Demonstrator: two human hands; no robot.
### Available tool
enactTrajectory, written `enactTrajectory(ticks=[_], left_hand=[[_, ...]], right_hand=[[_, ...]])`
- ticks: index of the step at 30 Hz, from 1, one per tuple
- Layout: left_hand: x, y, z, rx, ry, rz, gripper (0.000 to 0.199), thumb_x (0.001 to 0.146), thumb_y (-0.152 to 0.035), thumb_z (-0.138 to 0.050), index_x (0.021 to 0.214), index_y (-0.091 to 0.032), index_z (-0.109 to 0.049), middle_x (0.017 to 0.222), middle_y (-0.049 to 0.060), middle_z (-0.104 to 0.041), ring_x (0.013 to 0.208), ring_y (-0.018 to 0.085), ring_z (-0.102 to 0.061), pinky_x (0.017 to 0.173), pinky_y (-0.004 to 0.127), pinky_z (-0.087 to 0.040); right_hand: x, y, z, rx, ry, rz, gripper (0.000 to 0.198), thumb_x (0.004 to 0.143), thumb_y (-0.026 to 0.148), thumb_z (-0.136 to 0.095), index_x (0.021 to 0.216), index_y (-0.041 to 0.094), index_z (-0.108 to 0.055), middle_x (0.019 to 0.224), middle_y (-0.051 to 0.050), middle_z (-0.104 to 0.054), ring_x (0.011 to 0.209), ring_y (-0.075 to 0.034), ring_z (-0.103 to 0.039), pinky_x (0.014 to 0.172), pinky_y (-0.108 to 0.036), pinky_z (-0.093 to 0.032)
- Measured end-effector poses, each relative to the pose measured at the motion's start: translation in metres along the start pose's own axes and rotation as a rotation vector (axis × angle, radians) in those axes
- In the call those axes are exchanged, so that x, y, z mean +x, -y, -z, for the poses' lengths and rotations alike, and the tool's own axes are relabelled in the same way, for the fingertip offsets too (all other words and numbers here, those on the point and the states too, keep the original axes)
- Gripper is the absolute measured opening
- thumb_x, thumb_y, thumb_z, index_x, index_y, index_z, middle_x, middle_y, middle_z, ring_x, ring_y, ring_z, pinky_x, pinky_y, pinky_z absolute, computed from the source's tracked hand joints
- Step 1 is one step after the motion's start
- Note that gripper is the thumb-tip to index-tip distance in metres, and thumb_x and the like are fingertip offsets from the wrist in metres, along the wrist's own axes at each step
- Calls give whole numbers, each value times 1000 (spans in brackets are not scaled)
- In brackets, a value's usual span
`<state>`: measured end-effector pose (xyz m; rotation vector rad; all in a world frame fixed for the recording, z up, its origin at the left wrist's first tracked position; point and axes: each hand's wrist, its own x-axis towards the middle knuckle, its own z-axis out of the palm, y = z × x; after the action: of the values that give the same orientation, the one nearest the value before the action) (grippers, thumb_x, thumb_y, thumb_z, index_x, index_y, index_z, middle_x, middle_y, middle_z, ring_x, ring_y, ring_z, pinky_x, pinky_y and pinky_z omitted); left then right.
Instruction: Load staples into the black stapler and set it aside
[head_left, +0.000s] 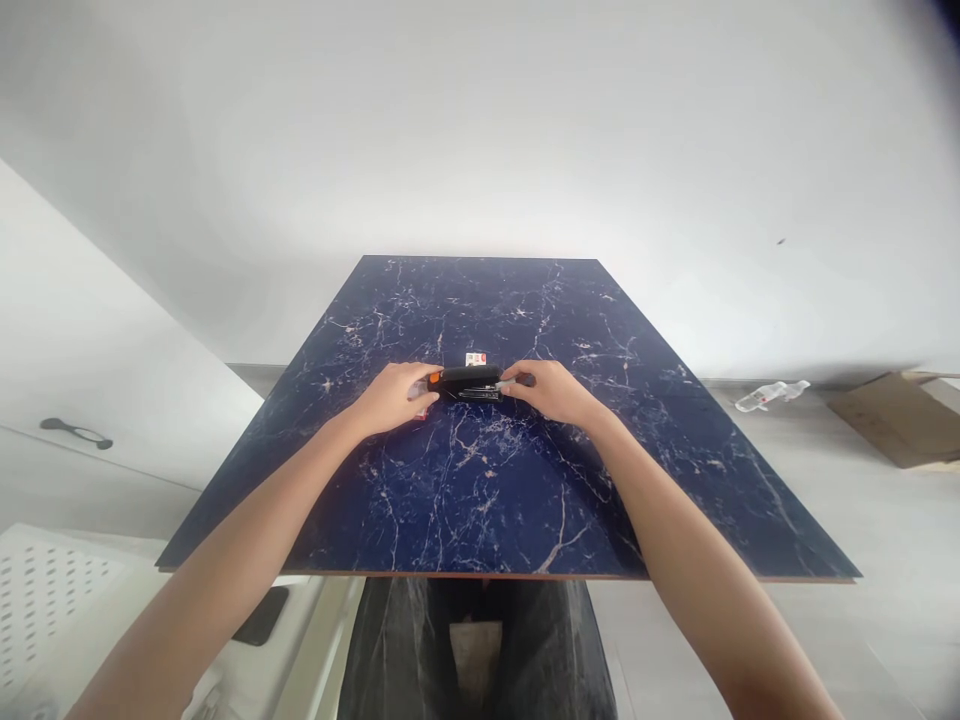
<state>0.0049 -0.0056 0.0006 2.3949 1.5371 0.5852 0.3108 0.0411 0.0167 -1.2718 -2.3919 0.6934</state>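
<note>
A black stapler (471, 377) with an orange end lies across the dark blue marbled table, its jaws parted towards the right. My left hand (397, 396) is closed around the orange end. At the opposite end, my right hand (553, 390) pinches a small grey strip of staples (508, 384) against the stapler's opening; the fingertips partly cover it. Just behind the stapler sits a small white and red box (475, 358). Something clear with red on it (421, 412) shows under my left fingers, mostly hidden.
The marbled tabletop (480, 310) stands against a white wall. On the floor to the right are a clear plastic bottle (772, 395) and an open cardboard box (896, 420). A white cabinet with a dark handle (75, 433) is at left; a dark phone-like object (262, 615) lies below the table.
</note>
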Motion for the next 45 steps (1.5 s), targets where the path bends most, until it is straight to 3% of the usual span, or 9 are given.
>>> enactTrajectory(ticks=[14, 26, 33, 40, 45], left_hand=[[0, -1, 0, 19, 3, 6, 44, 96, -41, -58, 137, -26, -60, 126, 8, -70, 110, 29, -64, 100, 47, -46], [-1, -3, 0, 50, 14, 24, 46, 96, -41, -57, 140, -26, -58, 130, 8, -68, 114, 30, -62, 101, 47, -45], [0, -3, -1, 56, 11, 10, 45, 96, -39, -57, 139, -26, -58, 128, 7, -69, 113, 29, -63, 101, 46, -45], [-1, -6, 3, 19, 19, 25, 46, 97, -41, -55, 140, -26, -58, 127, 8, -69, 111, 28, -64, 101, 47, -46], [-1, -4, 2, 1, 22, 34, 48, 96, -44, -56, 140, -26, -59, 129, 8, -68, 113, 29, -64, 99, 46, -47]], right_hand=[[2, -2, -7, -8, -9, -37, 21, 91, 39, -65, 104, 25, -73, 108, -5, -77, 97, -24, -72, 85, -37, -55], [7, -6, -11, 221, 42, -239, 23, 83, 39, -73, 98, 22, -75, 102, -5, -77, 89, -21, -71, 81, -34, -53], [11, -11, -15, 303, 35, -258, 23, 80, 35, -75, 98, 21, -77, 97, -4, -78, 86, -21, -71, 83, -33, -52], [9, -10, -7, 264, 85, -225, 23, 80, 30, -74, 102, 23, -78, 104, -4, -78, 93, -20, -72, 90, -33, -53], [0, -10, 17, 117, 88, -244, 28, 86, 39, -68, 109, 24, -75, 113, -5, -76, 100, -23, -70, 91, -36, -52]])
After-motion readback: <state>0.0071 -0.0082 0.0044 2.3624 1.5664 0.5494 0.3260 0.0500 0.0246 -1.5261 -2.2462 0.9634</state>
